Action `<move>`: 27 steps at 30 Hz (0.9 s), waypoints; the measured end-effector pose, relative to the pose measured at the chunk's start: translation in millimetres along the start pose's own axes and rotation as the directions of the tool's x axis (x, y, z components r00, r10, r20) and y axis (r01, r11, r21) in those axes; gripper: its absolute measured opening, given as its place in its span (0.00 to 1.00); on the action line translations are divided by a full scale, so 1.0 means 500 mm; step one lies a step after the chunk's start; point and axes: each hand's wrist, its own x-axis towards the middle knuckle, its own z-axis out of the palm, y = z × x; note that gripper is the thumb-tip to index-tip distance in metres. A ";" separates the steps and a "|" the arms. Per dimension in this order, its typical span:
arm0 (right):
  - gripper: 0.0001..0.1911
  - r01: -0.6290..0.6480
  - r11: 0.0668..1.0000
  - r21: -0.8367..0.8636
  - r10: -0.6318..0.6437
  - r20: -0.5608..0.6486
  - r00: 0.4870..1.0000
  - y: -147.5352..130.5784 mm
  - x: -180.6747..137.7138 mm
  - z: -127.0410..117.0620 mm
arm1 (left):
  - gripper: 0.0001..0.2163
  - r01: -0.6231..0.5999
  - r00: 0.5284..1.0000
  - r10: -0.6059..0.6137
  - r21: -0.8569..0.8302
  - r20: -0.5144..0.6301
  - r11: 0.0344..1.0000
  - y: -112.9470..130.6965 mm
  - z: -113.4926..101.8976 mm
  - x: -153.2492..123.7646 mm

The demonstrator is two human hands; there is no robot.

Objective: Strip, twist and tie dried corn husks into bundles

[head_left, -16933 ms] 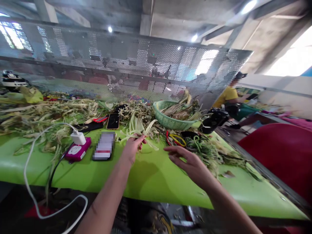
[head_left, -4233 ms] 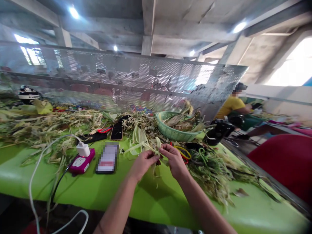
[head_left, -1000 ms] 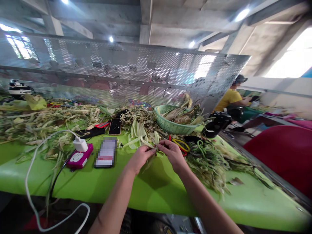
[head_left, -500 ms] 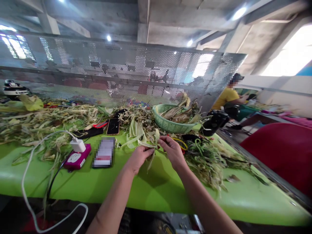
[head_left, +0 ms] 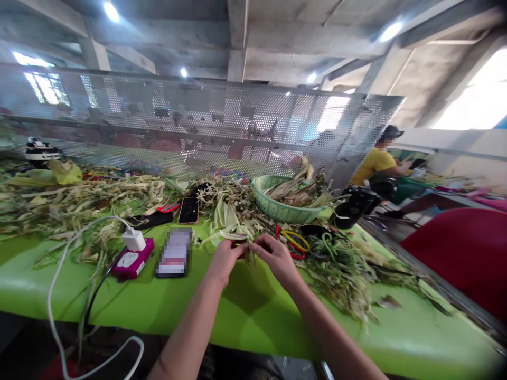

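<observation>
- Hands, two: my left hand (head_left: 225,258) and right hand (head_left: 276,257) meet fingertip to fingertip, both pinched shut on one pale husk strip (head_left: 227,236) just above the green tabletop (head_left: 253,316).
- Two phones: near phone (head_left: 174,252) left of my hands, far phone (head_left: 189,210) behind it.
- One magenta power block (head_left: 129,262), farther left.
- One green basket (head_left: 283,212) behind my hands; loose husks (head_left: 348,269) crowd the right.
</observation>
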 end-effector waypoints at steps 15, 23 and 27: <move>0.04 0.105 0.943 -0.315 -0.097 0.040 0.994 -0.015 -0.010 0.007 | 0.15 -0.003 0.999 0.001 0.052 0.038 0.999 0.007 -0.001 -0.008; 0.04 0.168 0.877 -0.450 -0.142 0.092 0.986 -0.027 -0.006 0.003 | 0.16 0.059 0.998 -0.062 -0.093 -0.029 0.994 0.009 -0.007 0.000; 0.06 0.173 0.917 -0.359 -0.153 0.084 0.985 -0.022 -0.003 -0.005 | 0.16 -0.023 0.999 0.025 0.054 -0.040 0.998 0.015 -0.013 -0.003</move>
